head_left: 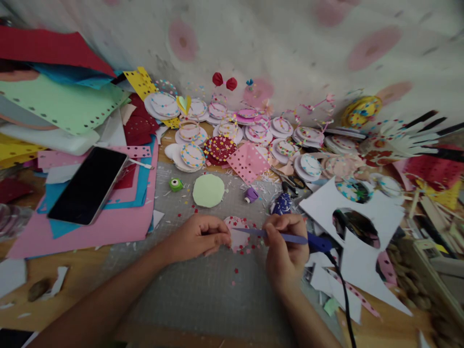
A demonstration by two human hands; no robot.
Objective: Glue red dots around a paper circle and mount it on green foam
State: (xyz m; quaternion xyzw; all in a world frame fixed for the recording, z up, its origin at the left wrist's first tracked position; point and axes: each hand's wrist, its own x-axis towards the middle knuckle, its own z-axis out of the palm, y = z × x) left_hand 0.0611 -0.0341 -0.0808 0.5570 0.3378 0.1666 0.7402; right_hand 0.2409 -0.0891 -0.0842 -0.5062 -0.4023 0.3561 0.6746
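The left hand (197, 238) had its grip pinched on the edge of a round pink paper disc (239, 235), which lay flat on the bench (203, 295) just right of it. The right hand (284, 249) was clamped around a slim blue corded pen tool (290, 238) with its tip over the disc (possibly hot). A slip could have smeared the dots or caught the nearby fingertips.

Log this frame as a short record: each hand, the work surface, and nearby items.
left hand: curled, fingertips holding the left edge of the pink paper disc
right hand: grips a blue corded tool like a pen, tip over the disc
surface: disc lies flat on the grey mat, small coloured dots round its rim
behind the hands: green paper disc, green punch, purple punch
left side: phone, screen dark, on paper sheets
far edge: many decorated discs
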